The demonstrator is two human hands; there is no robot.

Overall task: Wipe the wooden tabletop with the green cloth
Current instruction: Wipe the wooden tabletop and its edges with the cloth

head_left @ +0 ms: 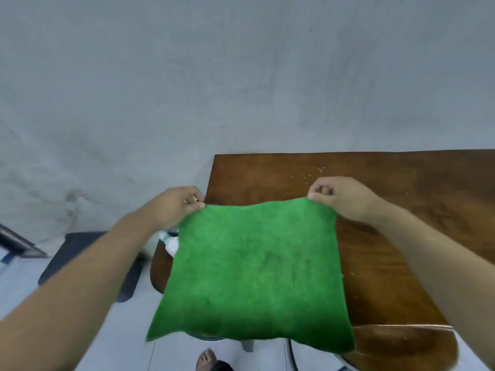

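Grey wall [241,76] behind, brown wooden tabletop [401,210] against it at right, dotted with pale crumbs [310,174]. Green cloth [254,274] held up in the air, spread flat in front of the tabletop's left edge, lower edge hanging free. Left hand [176,204] pinching the cloth's top left corner, right hand [340,195] pinching the top right corner. White bottle [170,243] partly hidden behind the cloth. Bare foot [206,358] on the pale floor [16,279] below.

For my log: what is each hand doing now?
Left hand: closed, pinching one top corner of the cloth.
Right hand: closed, pinching the other top corner.
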